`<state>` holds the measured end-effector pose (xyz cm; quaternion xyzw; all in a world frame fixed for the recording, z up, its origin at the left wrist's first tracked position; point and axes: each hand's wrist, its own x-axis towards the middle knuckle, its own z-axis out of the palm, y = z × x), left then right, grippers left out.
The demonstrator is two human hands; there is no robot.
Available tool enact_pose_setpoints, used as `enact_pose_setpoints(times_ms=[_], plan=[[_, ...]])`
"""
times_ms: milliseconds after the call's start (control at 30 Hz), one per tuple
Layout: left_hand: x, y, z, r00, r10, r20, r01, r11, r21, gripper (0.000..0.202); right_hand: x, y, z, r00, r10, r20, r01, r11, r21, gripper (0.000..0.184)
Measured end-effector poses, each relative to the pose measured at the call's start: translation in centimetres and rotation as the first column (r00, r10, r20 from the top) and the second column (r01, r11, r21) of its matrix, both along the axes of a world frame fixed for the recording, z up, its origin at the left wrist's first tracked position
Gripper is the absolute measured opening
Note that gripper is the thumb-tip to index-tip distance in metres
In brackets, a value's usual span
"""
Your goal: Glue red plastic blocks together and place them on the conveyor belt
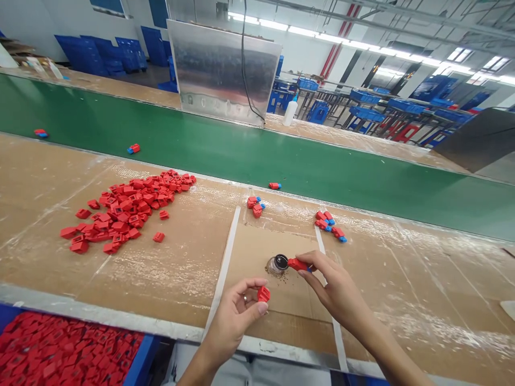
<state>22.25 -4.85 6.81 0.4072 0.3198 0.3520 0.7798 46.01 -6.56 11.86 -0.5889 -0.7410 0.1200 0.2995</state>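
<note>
Between thumb and fingers, my left hand (237, 311) pinches a small red plastic block (263, 294) with a hollow in its face. My right hand (328, 279) grips a red and blue plastic piece (298, 264), its red end pointing left. That end is at the rim of a small round pot (280, 262) with a dark top, either touching it or very close. The pot sits on a cardboard sheet (249, 252), with brown specks scattered around its base. My right fingers cover most of the piece's blue part.
A heap of red blocks (124, 206) lies on the left of the table. Red and blue pieces (330, 226) rest at the right, others (256, 206) behind the cardboard. A green conveyor belt (209, 145) crosses behind. A blue crate (145, 354) of red blocks stands front left.
</note>
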Motion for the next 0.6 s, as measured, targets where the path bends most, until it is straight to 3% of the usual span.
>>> enact_pose_setpoints(times_ms=[367,600], plan=[[0.09,0.02,0.01,0.997,0.000,0.071,0.004,0.999,-0.047,0.030,-0.35,0.25,-0.42,0.999,0.051,-0.007,-0.051,0.999,0.004,0.012],[0.15,0.08,-0.03,1.000,0.009,0.026,-0.007,0.998,-0.062,0.033,-0.64,0.19,-0.27,0.998,0.055,0.023,-0.055,0.999,-0.003,0.011]])
